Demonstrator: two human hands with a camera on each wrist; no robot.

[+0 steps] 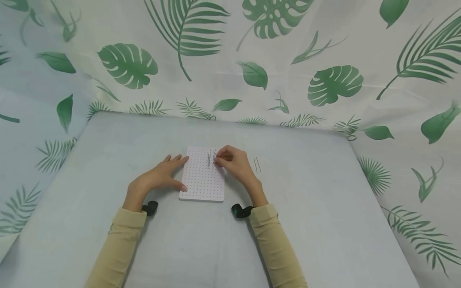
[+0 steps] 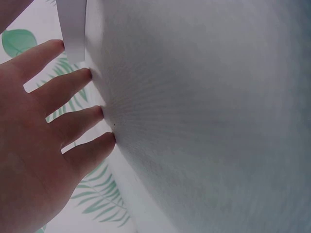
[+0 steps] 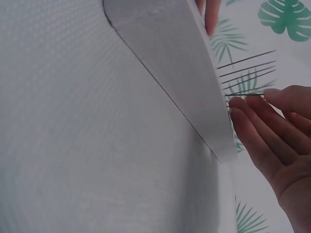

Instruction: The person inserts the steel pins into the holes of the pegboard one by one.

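Observation:
A white pegboard (image 1: 201, 184) with rows of small holes lies on the table. Several thin dark pins (image 1: 209, 158) stand upright in its far right part, and the right wrist view shows these pins (image 3: 248, 65) in a row along the board's top. My right hand (image 1: 234, 162) pinches one thin pin (image 3: 245, 94) between thumb and fingers, its lower end right at the board's surface. With fingers spread, my left hand (image 1: 160, 176) rests along the board's left side, thumb on the near left edge and a fingertip at the far left edge.
Two loose pins (image 1: 257, 165) lie on the table (image 1: 306, 208) to the right of my right hand. Dark wrist cameras (image 1: 240, 211) sit at both wrists. A leaf-printed cloth (image 1: 223, 76) stands behind the table and along its sides.

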